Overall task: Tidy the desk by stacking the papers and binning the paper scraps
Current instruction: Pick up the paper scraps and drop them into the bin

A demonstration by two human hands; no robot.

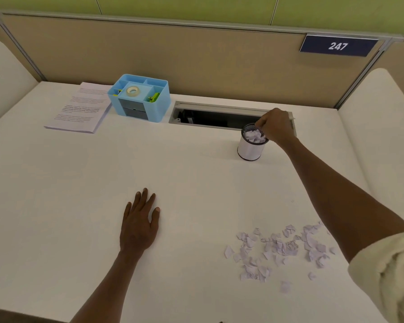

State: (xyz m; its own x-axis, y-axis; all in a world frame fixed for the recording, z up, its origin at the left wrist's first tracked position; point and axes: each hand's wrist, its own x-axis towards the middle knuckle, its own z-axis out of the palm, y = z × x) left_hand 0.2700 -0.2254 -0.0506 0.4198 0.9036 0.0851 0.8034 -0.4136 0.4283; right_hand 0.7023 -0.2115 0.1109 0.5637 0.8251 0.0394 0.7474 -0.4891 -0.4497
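A stack of printed papers (79,108) lies at the far left of the white desk (79,206). Several torn paper scraps (280,248) are scattered at the near right. A small mesh bin (251,149) lined with white stands at the far right, with scraps heaped inside. My right hand (276,125) hovers over the bin's rim, fingers curled and pointing down into it; whether they hold a scrap is hidden. My left hand (139,221) rests flat on the desk near the middle, fingers straight.
A light blue desk organiser (139,99) with a tape roll and clips stands beside the papers. An open cable slot (217,116) runs along the desk's back, just behind the bin. A beige partition with a "247" sign (337,46) closes off the far side.
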